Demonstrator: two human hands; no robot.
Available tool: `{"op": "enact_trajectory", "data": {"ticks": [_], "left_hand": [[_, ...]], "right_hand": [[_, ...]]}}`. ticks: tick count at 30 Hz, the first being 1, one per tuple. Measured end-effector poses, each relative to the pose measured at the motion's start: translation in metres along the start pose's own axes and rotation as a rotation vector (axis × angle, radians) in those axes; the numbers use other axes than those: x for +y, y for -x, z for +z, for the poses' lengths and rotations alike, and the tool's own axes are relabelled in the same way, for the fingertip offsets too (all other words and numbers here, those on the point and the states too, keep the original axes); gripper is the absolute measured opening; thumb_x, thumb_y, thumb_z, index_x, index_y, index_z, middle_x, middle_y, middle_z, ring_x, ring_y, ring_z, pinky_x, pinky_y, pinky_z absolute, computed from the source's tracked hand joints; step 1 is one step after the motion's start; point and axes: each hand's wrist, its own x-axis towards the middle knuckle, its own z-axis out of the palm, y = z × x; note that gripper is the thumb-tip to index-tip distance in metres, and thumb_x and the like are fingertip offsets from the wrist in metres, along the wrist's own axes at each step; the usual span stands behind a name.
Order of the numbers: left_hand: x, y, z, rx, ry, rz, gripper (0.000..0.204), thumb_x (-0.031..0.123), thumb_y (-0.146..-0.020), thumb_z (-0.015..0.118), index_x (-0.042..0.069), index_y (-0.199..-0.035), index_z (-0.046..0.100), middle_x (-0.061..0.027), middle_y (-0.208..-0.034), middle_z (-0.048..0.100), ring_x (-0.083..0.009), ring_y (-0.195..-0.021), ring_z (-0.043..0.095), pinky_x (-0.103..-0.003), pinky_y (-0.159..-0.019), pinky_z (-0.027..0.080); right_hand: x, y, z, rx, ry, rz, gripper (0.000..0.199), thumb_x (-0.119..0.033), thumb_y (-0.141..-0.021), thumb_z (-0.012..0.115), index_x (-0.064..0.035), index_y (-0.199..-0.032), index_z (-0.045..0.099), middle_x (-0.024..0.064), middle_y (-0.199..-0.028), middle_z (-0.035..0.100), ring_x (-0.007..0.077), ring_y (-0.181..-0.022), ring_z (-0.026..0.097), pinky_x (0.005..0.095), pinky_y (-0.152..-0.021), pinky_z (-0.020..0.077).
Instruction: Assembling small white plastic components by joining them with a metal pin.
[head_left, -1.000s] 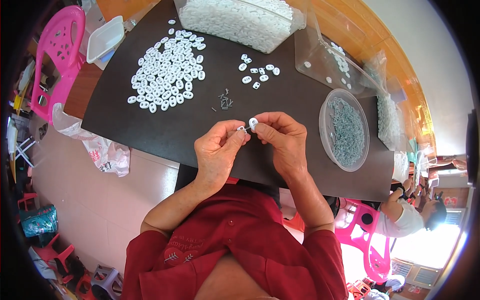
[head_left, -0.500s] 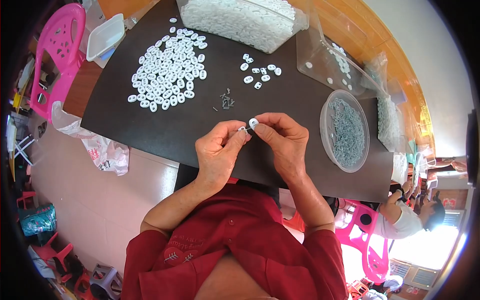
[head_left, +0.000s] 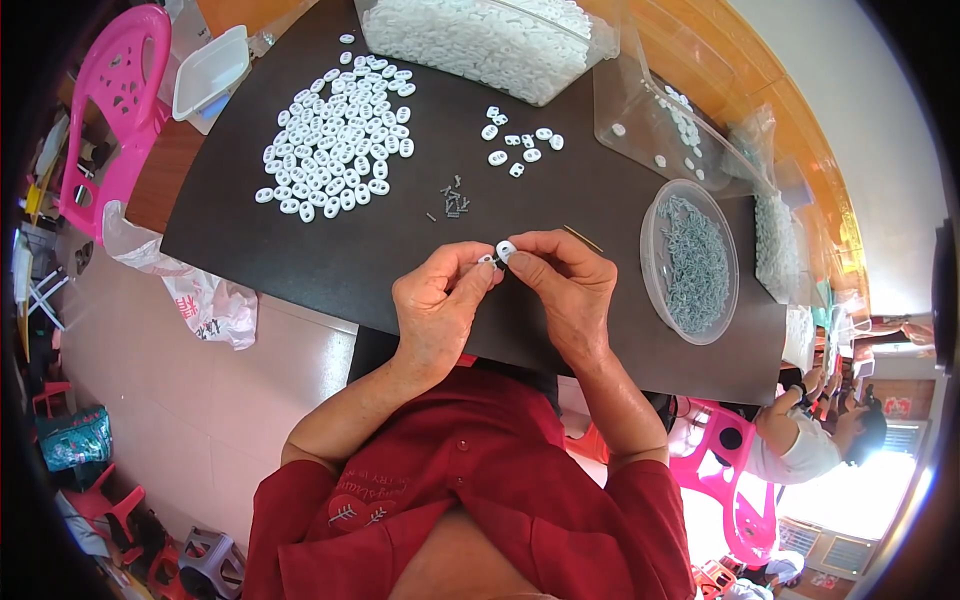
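My left hand (head_left: 440, 300) pinches a small white plastic piece (head_left: 486, 259) between thumb and forefinger. Against it, my right hand (head_left: 568, 290) grips a white oval two-hole plastic piece (head_left: 505, 248) by its edge. Something dark and thin shows between the two parts, too small to make out. A thin brass-coloured rod (head_left: 582, 237) shows just beyond my right knuckles; whether it is held or lying on the table cannot be told. Beyond my hands lies a little heap of grey screws (head_left: 455, 203). Several loose white pieces (head_left: 515, 141) lie farther back.
A large spread of white oval pieces (head_left: 340, 140) covers the table's (head_left: 300, 260) far left. A round clear tub (head_left: 648, 240) full of screws stands at the right. Clear bins (head_left: 545, 92) of white parts line the back. Pink chairs (head_left: 112, 90) stand around, and another person (head_left: 805, 440) sits at the right.
The brass-coloured rod now shows beside my right hand, where none was visible before. Both hands and the white pieces have shifted only slightly.
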Motion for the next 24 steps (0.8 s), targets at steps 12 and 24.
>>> {"op": "enact_trajectory", "data": {"ticks": [12, 24], "left_hand": [[-0.0028, 0.0013, -0.0014, -0.004, -0.043, 0.008, 0.016, 0.007, -0.088, 0.060, -0.002, -0.101, 0.062, -0.0046, -0.085, 0.066, -0.0046, -0.073, 0.058, -0.016, -0.059, 0.043], [-0.0049, -0.0008, 0.0020, 0.011, -0.019, 0.061, 0.019, 0.005, -0.088, 0.060, -0.002, -0.105, 0.061, -0.0049, -0.085, 0.066, -0.0067, -0.075, 0.060, -0.017, -0.059, 0.044]], "right_hand": [[0.0048, 0.0036, -0.0005, 0.008, 0.123, -0.100, 0.014, 0.004, -0.081, 0.064, 0.0027, -0.095, 0.066, 0.0030, -0.085, 0.064, 0.0086, -0.079, 0.059, 0.0203, -0.071, 0.0476], [0.0073, 0.0049, 0.0008, -0.021, 0.146, -0.118, 0.013, 0.005, -0.081, 0.062, 0.0034, -0.094, 0.065, 0.0037, -0.084, 0.062, 0.0088, -0.078, 0.058, 0.0204, -0.069, 0.0468]]}}
